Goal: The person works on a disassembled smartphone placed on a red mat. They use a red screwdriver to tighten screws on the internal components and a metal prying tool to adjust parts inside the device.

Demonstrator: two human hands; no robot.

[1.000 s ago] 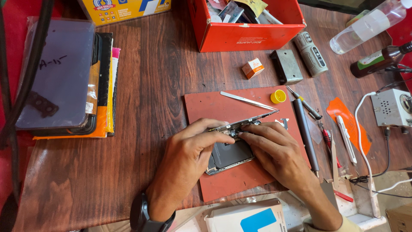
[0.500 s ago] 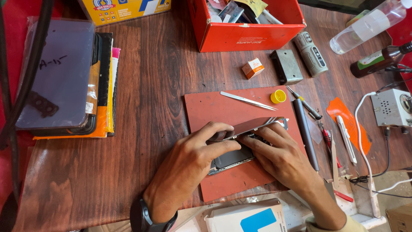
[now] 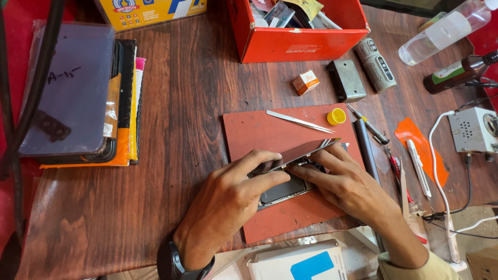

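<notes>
An opened phone [image 3: 282,190] lies on a red work mat [image 3: 270,127]. Its dark screen panel [image 3: 303,151] is lifted and tilted up over the body. My left hand [image 3: 228,205] holds the panel's near end between thumb and fingers. My right hand [image 3: 347,184] rests on the phone body under the raised panel, fingers on the parts inside. What lies under my fingers is hidden.
On the mat lie metal tweezers [image 3: 300,121] and a yellow cap [image 3: 336,116]. A red box [image 3: 298,39] of parts stands behind, a small orange box [image 3: 305,82] and grey blocks beside it. Screwdrivers [image 3: 369,127] and tools lie right. Stacked phone covers [image 3: 78,93] sit left.
The screen panel has risen from nearly flat on the phone to a tilted, lifted position. My left hand has slid under its near end; my right hand has moved onto the exposed body.
</notes>
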